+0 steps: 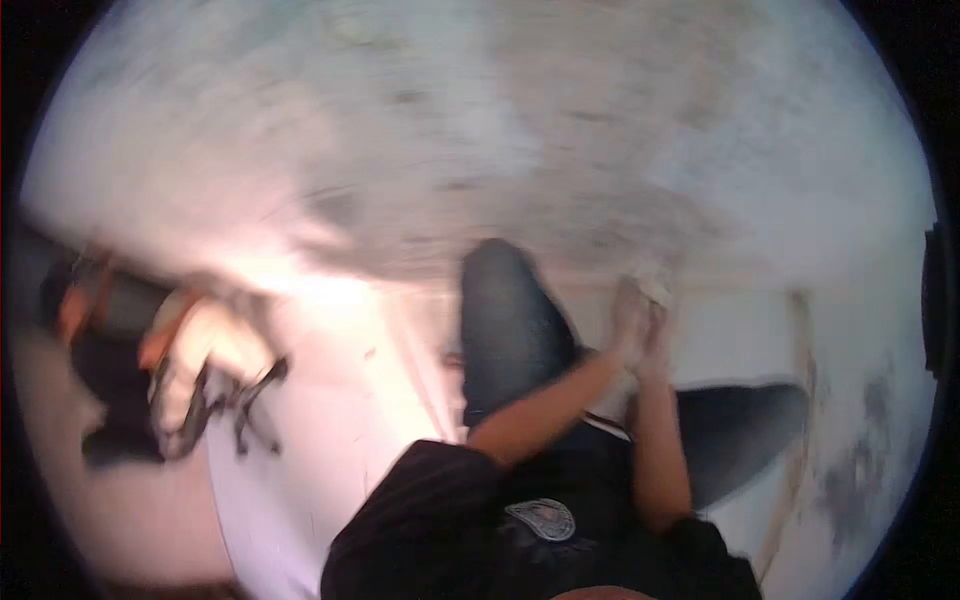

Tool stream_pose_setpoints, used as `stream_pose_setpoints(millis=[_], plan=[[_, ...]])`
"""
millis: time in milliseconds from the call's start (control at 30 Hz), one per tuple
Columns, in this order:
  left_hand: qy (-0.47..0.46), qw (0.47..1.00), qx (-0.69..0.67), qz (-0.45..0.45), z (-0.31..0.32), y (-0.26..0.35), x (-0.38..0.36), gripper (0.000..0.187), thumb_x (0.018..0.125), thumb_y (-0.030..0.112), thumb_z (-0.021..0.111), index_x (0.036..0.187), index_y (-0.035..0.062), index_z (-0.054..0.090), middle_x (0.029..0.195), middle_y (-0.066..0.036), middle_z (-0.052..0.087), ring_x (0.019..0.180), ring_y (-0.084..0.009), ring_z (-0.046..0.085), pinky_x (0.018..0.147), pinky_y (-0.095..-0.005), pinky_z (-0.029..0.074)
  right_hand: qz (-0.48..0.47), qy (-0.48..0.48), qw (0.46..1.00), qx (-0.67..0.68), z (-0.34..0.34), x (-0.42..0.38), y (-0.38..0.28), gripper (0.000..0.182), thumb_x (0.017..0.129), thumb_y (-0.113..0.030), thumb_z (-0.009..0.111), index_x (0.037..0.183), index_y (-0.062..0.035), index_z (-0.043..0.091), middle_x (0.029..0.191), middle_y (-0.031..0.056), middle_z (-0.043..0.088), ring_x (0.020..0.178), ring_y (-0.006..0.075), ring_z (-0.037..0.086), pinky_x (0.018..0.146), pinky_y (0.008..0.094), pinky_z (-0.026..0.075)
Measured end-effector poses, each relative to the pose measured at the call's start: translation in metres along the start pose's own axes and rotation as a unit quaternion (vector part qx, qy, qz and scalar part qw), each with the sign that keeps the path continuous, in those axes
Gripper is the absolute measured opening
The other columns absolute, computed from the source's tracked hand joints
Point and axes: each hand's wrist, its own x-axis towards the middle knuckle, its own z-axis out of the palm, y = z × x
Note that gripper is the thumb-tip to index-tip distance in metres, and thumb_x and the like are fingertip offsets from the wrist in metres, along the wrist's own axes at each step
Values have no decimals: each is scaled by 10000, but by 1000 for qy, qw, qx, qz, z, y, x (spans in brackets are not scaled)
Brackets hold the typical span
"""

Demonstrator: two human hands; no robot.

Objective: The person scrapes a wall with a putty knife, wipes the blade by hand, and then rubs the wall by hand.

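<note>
My left hand and my right hand are close together, beyond my crossed legs. Both look closed, with the fingers blurred. At their fingertips is a small whitish thing, too smeared to name. It lies in front of a rough grey surface. How the grip is shared between the two hands cannot be made out.
My bent knee rises left of my hands; my other leg lies folded to the right. Pale sheeting covers the floor. At far left is another person in dark and orange clothing, beside a dark forked object.
</note>
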Motion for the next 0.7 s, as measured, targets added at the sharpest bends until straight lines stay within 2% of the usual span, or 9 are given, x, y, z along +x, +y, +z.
stream_pose_setpoints(millis=[33,67,100,133,200,233,367,433,700], plan=[[-2,988,-132,-86,11,39,-12,518,1038,379,429,1441,53,445,1456,-159,456,1370,-235,392,1127,-335,297,63,-41,997,-4,-7,6,-4,586,1039,-365,393,1540,-106,232,1608,124,195,1478,315,189,1186,476,230],[45,955,-293,-21,46,-21,18,520,1023,409,453,1351,9,507,1344,-186,544,1267,-276,491,1062,-357,361,19,-38,996,-75,-22,20,-13,551,1047,-388,364,1490,-65,313,1510,136,345,1386,297,334,1141,437,305],[5,962,-271,8,42,-17,19,546,1012,453,467,1287,-15,528,1255,-201,587,1190,-284,535,1012,-379,389,-39,-32,989,-141,-30,29,-17,549,1054,-411,335,1439,-24,393,1412,148,494,1293,280,479,1096,398,380],[34,985,-168,2,38,-12,18,467,1028,406,471,1278,14,508,1197,-118,574,1099,-221,537,973,-354,418,-22,70,986,-151,53,-13,-16,543,1053,-401,351,1416,-4,422,1380,151,522,1283,290,487,1103,403,360],[57,967,-249,10,38,-5,14,421,1027,411,475,1198,28,516,1116,-102,587,1004,-182,564,891,-338,457,-79,15,881,-466,18,15,-8,554,1037,-314,395,1500,-22,307,1476,160,408,1325,264,441,1120,369,336],[66,966,-250,18,35,-7,15,421,1027,411,475,1198,28,516,1116,-102,587,1004,-182,564,891,-338,457,-64,85,955,-277,22,8,-27,559,1040,-397,390,1450,-18,382,1457,159,435,1322,278,441,1127,404,321],[12,945,-321,-69,38,-16,28,394,1036,440,442,1086,53,495,980,-45,566,890,-98,559,741,-282,477,-249,130,893,-352,4,19,-37,575,1040,-402,375,1483,-36,343,1514,148,382,1417,262,336,1156,409,278],[11,925,-379,-11,42,-18,32,405,1034,455,440,1066,58,513,946,-39,562,887,-104,560,744,-282,473,-246,110,898,-348,3,21,-44,580,1043,-415,360,1487,-41,338,1513,144,385,1428,267,316,1164,414,266],[31,965,-258,-38,45,-14,15,431,1027,475,447,1045,58,555,885,-20,539,786,-105,525,682,-301,454,-185,69,952,-234,16,12,-35,549,1063,-403,304,1481,-49,348,1498,148,409,1406,272,353,1165,444,273]])
